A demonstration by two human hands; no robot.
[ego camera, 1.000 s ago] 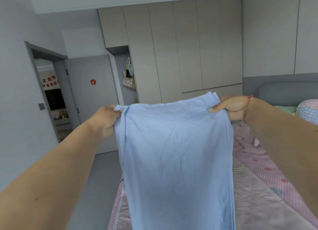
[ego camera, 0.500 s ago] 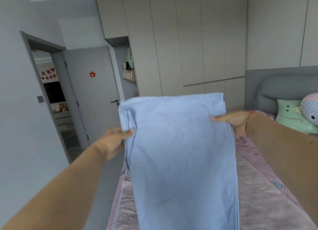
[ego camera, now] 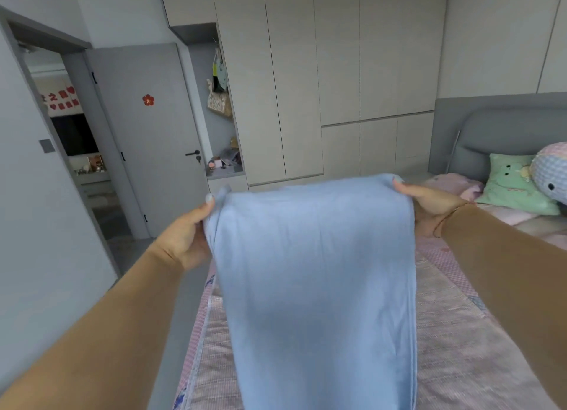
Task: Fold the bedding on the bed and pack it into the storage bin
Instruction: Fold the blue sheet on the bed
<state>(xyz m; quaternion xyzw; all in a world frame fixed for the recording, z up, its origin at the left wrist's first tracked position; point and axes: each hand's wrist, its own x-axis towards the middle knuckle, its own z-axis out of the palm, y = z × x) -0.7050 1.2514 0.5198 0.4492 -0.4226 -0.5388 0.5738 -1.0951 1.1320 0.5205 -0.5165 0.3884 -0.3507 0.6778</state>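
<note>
Blue sheet: held up in the air above the bed's left edge, already folded into a long panel, hanging from its 2 top corners; lower end runs out of view.
Left hand: thumb and curled fingers pinch the bunched top-left corner.
Right hand: fingers curled round the top-right corner.
Storage bin: not in view.
Risk, slipped corner: either pinch looks shallow, so a tug could free a corner and undo the fold.
Risk, skewed fold: the gathered left corner could make the next crease uneven.
Risk, drag: the hanging end may catch on the mat covering the bed.
</note>
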